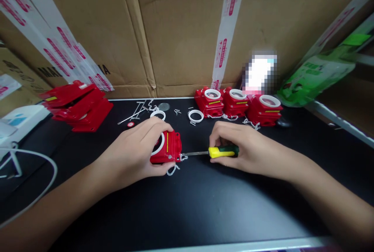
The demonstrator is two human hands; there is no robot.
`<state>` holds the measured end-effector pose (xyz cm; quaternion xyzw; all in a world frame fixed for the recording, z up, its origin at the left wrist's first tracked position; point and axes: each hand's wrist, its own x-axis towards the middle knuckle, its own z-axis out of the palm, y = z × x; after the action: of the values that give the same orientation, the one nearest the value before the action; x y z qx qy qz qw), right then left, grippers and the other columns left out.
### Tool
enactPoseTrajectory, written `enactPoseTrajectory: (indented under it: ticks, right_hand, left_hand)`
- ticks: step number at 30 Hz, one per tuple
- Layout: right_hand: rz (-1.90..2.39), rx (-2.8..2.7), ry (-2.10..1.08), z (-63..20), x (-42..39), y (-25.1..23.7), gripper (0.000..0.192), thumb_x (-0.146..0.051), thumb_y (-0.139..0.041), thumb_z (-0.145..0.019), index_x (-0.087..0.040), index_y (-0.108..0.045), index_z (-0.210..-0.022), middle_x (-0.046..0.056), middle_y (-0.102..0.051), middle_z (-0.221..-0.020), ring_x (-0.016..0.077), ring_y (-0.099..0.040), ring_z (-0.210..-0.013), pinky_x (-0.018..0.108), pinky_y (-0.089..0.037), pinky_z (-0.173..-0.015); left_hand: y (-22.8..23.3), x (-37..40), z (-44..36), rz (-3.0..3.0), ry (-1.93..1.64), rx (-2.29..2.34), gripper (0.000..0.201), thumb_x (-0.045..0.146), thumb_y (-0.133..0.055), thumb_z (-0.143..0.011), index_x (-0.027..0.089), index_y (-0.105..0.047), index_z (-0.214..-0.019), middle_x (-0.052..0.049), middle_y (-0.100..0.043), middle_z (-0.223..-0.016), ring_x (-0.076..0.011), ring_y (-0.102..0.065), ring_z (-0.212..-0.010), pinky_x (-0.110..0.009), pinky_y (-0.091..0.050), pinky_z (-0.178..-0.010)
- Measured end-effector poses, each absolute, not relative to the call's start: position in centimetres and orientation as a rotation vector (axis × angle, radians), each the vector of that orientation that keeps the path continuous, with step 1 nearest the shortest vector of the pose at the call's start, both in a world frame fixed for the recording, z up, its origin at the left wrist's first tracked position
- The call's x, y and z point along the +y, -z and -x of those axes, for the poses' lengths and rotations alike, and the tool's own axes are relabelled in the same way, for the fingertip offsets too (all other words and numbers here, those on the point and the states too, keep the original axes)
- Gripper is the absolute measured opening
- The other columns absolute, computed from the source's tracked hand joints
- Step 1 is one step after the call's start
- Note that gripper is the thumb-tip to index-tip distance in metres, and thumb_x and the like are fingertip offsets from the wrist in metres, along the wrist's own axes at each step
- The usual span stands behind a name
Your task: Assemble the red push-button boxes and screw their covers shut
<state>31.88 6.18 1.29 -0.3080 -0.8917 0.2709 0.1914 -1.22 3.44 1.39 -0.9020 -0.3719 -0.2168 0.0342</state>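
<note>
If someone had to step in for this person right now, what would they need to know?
Left hand: grip closed on the red box, pressing it to the black table.
Right hand: grip closed on the screwdriver, tip at the box's lower right corner.
Done: three red boxes lined up at the back.
Left: red covers, white rings and loose screws lie unused.

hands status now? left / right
Left hand: closed on the red box, holding it on the table.
Right hand: closed on the screwdriver, tip at the box.
</note>
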Motion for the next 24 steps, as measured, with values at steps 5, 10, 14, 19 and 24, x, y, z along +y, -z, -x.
enactPoseTrajectory:
  ticks: [5, 10, 14, 19, 24]
  right_hand:
    - [0.845, -2.499, -0.739, -31.91, 6.04, -1.62, 0.018, -0.034, -0.082, -0.102, -0.019, -0.073, -0.107, 0.004, -0.073, -0.105, 0.0159, -0.07, -0.089, 0.029, -0.054, -0.08]
    - [0.854, -2.556, -0.757, -31.93, 5.75, -2.0, 0.031, -0.048, -0.069, -0.111, -0.019, -0.08, -0.112, 0.006, -0.076, -0.103, 0.0187, -0.072, -0.089, 0.032, -0.054, -0.081]
    - [0.886, -2.581, -0.763, -31.81, 5.75, -2.03, 0.035, -0.051, -0.063, -0.113, -0.02, -0.08, -0.113, 0.006, -0.075, -0.102, 0.0192, -0.072, -0.087, 0.033, -0.053, -0.079]
    - [0.882, -2.534, -0.713, -31.68, 5.91, -1.62, 0.027, -0.037, -0.087, -0.097, -0.02, -0.07, -0.11, 0.005, -0.073, -0.11, 0.02, -0.071, -0.094, 0.032, -0.056, -0.082]
    - [0.84, -2.525, -0.676, -31.94, 5.95, -1.62, 0.013, -0.029, -0.079, -0.102, -0.021, -0.069, -0.106, 0.005, -0.074, -0.105, 0.019, -0.072, -0.09, 0.032, -0.057, -0.078]
  left_hand:
    - [-1.33, 3.43, 1.24, 2.768, 0.66, -1.169, 0.067, 0.03, -0.098, -0.078, 0.02, -0.057, -0.13, -0.007, -0.074, -0.121, -0.0288, -0.078, -0.109, -0.037, -0.061, -0.087]
    - [-1.13, 3.35, 1.29, 2.768, 0.661, -1.146, 0.066, 0.028, -0.096, -0.078, 0.021, -0.057, -0.131, -0.008, -0.074, -0.122, -0.0296, -0.078, -0.112, -0.038, -0.062, -0.09]
    - [-1.09, 3.3, 1.23, 2.762, 0.684, -1.128, 0.064, 0.031, -0.095, -0.081, 0.021, -0.056, -0.131, -0.009, -0.074, -0.123, -0.0299, -0.078, -0.112, -0.038, -0.063, -0.09]
    - [-1.07, 3.43, 1.17, 2.759, 0.68, -1.121, 0.066, 0.032, -0.096, -0.08, 0.022, -0.056, -0.131, -0.01, -0.073, -0.125, -0.0308, -0.078, -0.115, -0.038, -0.064, -0.092]
    - [-1.2, 3.41, 1.21, 2.772, 0.677, -1.105, 0.067, 0.031, -0.097, -0.08, 0.021, -0.055, -0.132, -0.01, -0.073, -0.126, -0.0304, -0.077, -0.116, -0.038, -0.063, -0.095]
